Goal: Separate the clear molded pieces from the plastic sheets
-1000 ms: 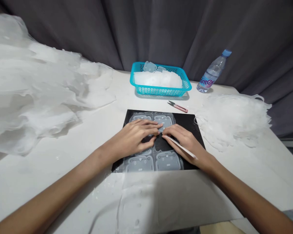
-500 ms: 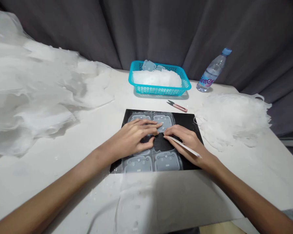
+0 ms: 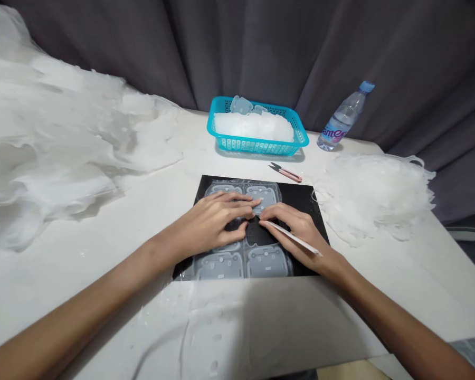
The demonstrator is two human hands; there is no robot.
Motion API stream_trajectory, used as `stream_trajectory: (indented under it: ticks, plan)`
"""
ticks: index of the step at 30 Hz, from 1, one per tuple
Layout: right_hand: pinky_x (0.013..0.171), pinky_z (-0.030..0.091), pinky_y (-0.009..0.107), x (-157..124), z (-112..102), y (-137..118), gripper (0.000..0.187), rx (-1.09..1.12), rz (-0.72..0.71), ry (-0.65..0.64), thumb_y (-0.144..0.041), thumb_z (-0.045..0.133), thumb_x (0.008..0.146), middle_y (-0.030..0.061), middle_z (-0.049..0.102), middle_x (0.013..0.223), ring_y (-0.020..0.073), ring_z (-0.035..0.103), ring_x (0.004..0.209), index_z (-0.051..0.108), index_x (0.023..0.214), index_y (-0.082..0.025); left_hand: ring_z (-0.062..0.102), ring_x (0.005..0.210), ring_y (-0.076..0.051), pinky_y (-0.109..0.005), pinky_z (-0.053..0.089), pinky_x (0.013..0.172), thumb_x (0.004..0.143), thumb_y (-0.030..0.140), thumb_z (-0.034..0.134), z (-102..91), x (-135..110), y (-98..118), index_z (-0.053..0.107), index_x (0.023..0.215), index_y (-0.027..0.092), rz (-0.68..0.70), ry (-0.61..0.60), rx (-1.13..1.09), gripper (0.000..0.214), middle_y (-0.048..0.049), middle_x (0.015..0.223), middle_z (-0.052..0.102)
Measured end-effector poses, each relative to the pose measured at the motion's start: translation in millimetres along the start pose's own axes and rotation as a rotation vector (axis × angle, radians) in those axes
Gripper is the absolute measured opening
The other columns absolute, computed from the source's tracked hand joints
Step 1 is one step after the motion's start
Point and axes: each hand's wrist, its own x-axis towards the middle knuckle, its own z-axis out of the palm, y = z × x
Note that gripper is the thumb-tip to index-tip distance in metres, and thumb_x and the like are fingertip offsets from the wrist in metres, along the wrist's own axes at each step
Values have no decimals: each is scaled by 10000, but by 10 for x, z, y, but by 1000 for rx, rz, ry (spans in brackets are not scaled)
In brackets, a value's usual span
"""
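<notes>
A translucent sheet of moulded pieces (image 3: 243, 261) lies on a black mat (image 3: 301, 198) in the middle of the white table. My left hand (image 3: 214, 221) rests flat on the sheet, fingers stretched out and pressing it down. My right hand (image 3: 296, 229) is closed in a pen grip on a thin white stick tool (image 3: 293, 238), whose tip touches the sheet just beside my left fingertips. One cell under the hands shows bare black mat.
A turquoise basket (image 3: 257, 142) with white pieces stands behind the mat. Pink-handled snips (image 3: 285, 171) lie between them. A water bottle (image 3: 342, 119) stands at the back right. White scrap heaps lie right (image 3: 374, 192) and left (image 3: 55, 142). Dark curtain behind.
The hands have hardly moved; the right hand and its tool tip shifted slightly left toward the left fingertips. The view drifted a little.
</notes>
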Motion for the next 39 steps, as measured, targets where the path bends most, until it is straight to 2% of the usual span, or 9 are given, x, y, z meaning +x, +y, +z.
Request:
stream_trajectory:
  ticks: [7, 13, 19, 24, 27, 29, 31, 33, 39]
  plan:
    - [971, 513, 339, 2, -7, 23, 126, -8, -9, -18, -194, 513, 1076, 53, 709, 1073, 204, 674, 1040, 632, 1081, -236, 588, 1385, -247, -463, 467, 1135, 1015, 311, 523, 8, -3, -12, 735, 1210, 243, 3, -10, 0, 296, -16, 1498, 648]
    - [965, 536, 401, -29, 40, 19, 158, -150, -37, -47, -150, 540, 1029, 89, 707, 1102, 256, 659, 1062, 638, 1120, -235, 599, 1369, -254, -474, 476, 1124, 1010, 288, 519, -8, 23, 4, 730, 1221, 235, 24, -2, 14, 303, -21, 1469, 672]
    - [926, 554, 422, -48, -82, -61, 186, -197, -45, -85, -111, 533, 1011, 106, 716, 1087, 273, 671, 1042, 636, 1113, -226, 613, 1345, -264, -482, 476, 1120, 997, 274, 533, -10, 16, 31, 752, 1135, 230, -1, 0, 25, 263, -24, 1474, 668]
    - [894, 546, 389, 22, -132, -63, 102, -210, -14, 87, -192, 519, 1060, 81, 703, 1035, 237, 658, 988, 611, 1029, -224, 584, 1373, -263, -486, 454, 1145, 1025, 296, 535, -16, -22, 17, 719, 1179, 240, 0, -25, -19, 247, -26, 1493, 650]
    - [957, 517, 454, 73, -154, -28, 107, -308, 50, 214, -253, 515, 1068, 88, 668, 1029, 265, 601, 1028, 603, 1013, -225, 540, 1406, -275, -491, 419, 1177, 1068, 323, 497, -15, -4, 26, 693, 1168, 235, -29, -7, -69, 237, -53, 1560, 571]
    - [1031, 479, 523, 92, -152, -2, 158, -359, 72, 273, -248, 459, 1079, 124, 628, 1144, 293, 550, 1126, 611, 1044, -220, 484, 1445, -295, -506, 395, 1199, 1087, 375, 475, 1, 41, 32, 625, 1304, 227, -110, 63, -105, 302, -99, 1595, 499]
    - [1089, 436, 580, 90, -118, 30, 225, -378, 90, 308, -217, 397, 1078, 163, 545, 1293, 320, 481, 1242, 619, 1122, -214, 474, 1429, -324, -531, 402, 1187, 1084, 430, 480, 29, 104, 28, 499, 1455, 200, -204, 123, -121, 437, -152, 1546, 504]
    - [1109, 416, 610, 71, -53, 75, 293, -373, 111, 307, -188, 357, 1069, 182, 480, 1343, 336, 439, 1286, 605, 1224, -209, 515, 1337, -350, -552, 432, 1141, 1064, 466, 511, 56, 163, 13, 453, 1487, 165, -268, 135, -104, 522, -172, 1414, 564]
    - [1056, 431, 667, 4, 144, 259, 443, -411, 236, 238, -381, 545, 1028, 211, 468, 1273, 384, 449, 1206, 541, 1398, -137, 543, 1140, -314, -496, 459, 1042, 1026, 511, 562, 35, 197, -43, 576, 1375, 173, -344, 74, -186, 487, -107, 1174, 570]
